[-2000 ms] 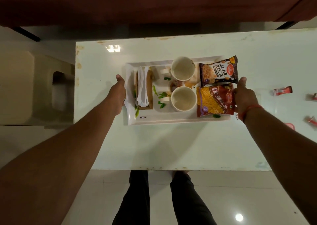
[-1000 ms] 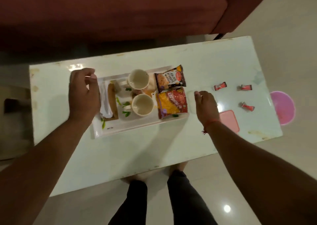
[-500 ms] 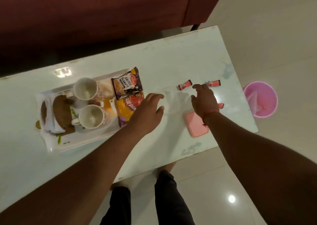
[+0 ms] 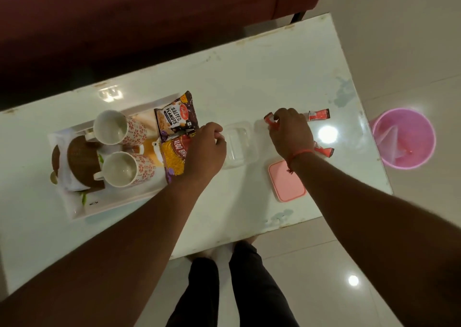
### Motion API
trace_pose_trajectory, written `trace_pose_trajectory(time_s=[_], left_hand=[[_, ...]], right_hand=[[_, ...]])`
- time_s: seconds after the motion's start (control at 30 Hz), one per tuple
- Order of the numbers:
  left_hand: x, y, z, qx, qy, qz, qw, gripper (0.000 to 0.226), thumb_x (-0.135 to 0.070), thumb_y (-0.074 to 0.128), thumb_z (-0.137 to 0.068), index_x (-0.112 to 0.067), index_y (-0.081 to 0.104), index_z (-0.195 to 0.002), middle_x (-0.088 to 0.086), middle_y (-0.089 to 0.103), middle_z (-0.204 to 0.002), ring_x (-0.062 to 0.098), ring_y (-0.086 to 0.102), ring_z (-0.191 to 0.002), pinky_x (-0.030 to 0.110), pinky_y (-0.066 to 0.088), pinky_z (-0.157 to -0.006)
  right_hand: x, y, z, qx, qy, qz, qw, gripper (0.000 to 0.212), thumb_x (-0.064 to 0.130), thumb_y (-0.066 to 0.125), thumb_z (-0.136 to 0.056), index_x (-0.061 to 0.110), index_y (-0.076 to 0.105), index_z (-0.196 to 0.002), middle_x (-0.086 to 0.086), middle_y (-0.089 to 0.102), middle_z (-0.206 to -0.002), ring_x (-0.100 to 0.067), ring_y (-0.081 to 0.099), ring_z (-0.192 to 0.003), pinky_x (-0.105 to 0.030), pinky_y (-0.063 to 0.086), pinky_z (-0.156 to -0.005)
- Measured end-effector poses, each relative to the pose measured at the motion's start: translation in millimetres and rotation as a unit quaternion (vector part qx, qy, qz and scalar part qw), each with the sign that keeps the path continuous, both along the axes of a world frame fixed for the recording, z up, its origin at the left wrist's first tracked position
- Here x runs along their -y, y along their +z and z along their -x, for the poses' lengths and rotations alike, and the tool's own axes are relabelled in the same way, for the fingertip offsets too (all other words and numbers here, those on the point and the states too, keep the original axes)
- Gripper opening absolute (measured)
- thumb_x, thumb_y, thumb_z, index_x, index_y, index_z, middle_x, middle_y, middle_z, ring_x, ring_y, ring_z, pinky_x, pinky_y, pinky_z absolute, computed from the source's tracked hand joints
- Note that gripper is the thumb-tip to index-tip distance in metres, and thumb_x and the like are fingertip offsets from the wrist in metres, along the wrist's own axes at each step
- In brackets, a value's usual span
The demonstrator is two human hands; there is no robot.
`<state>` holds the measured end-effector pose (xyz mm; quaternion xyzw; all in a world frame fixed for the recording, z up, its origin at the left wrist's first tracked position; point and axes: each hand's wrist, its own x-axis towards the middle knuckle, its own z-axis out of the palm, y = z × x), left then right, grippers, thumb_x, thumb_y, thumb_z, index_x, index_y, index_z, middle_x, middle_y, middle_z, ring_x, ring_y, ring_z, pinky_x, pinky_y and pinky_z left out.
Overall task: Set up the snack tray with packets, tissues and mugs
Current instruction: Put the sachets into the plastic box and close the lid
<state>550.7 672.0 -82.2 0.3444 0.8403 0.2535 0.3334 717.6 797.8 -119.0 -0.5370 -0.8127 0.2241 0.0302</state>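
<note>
Both arms reach over the table [image 4: 249,77]: the right hand [image 4: 290,134] pinches a red sachet [image 4: 270,122], while the left hand [image 4: 205,152], fingers loosely curled and holding nothing, touches the clear container [image 4: 240,144].

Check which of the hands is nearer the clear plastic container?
Left. The left hand sits right at the clear plastic container, at its left edge; the right hand is off to its right, pinching a red sachet.

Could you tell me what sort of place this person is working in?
Probably a home living room. A low white table stands in front of a dark red sofa on glossy floor tiles, with patterned mugs and snack packets on a serving tray.
</note>
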Motion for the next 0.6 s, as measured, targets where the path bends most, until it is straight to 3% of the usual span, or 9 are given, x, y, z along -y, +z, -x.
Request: trace_pose_trajectory(time_s=[0.1, 0.23, 0.33, 0.43, 0.6], left_hand=[[5, -2, -1, 0.024, 0.013, 0.008, 1.000, 0.019, -0.014, 0.048, -0.094, -0.019, 0.058, -0.109, -0.002, 0.061, -0.101, 0.025, 0.067, -0.085, 0.047, 0.060, -0.073], [10, 0, -2, 0.018, 0.018, 0.018, 1.000, 0.021, -0.011, 0.050, -0.094, -0.017, 0.058, -0.112, 0.003, 0.064, -0.102, 0.025, 0.068, -0.085, 0.047, 0.060, -0.072], [11, 2, -2, 0.012, 0.006, 0.014, 1.000, 0.022, -0.009, 0.051, -0.092, -0.016, 0.058, -0.112, 0.003, 0.064, -0.102, 0.025, 0.066, -0.087, 0.048, 0.060, -0.070], [12, 2, -1, 0.012, 0.006, 0.019, 1.000, 0.021, -0.011, 0.051, -0.092, -0.016, 0.058, -0.111, 0.004, 0.063, -0.104, 0.026, 0.065, -0.090, 0.049, 0.059, -0.072], [15, -3, -3, -0.032, -0.020, 0.019, 0.999, 0.023, -0.010, 0.050, -0.093, -0.013, 0.060, -0.114, 0.007, 0.066, -0.108, 0.024, 0.064, -0.095, 0.034, 0.054, -0.074]], right_hand=[[21, 16, 6, -0.091, -0.032, 0.042, 0.994, 0.023, 0.024, 0.065, -0.086, 0.012, 0.065, -0.106, -0.010, 0.065, -0.099, -0.031, 0.057, -0.095, -0.043, 0.050, -0.080], [50, 26, 19, -0.105, 0.028, 0.086, 0.990, 0.029, 0.032, 0.071, -0.084, 0.017, 0.066, -0.109, -0.001, 0.064, -0.097, -0.022, 0.055, -0.093, -0.033, 0.045, -0.079], [46, 25, 9, -0.128, -0.008, 0.072, 0.989, 0.030, 0.031, 0.070, -0.087, 0.014, 0.066, -0.111, -0.005, 0.063, -0.101, -0.024, 0.056, -0.097, -0.032, 0.045, -0.085], [25, 22, -26, -0.064, -0.079, 0.021, 0.995, 0.023, 0.021, 0.065, -0.090, 0.013, 0.065, -0.112, -0.014, 0.061, -0.115, -0.036, 0.055, -0.108, -0.044, 0.045, -0.093], [5, 18, -86, 0.128, -0.128, 0.005, 0.983, 0.034, 0.027, 0.065, -0.090, 0.014, 0.058, -0.121, -0.017, 0.054, -0.119, -0.040, 0.051, -0.111, -0.051, 0.049, -0.087]])
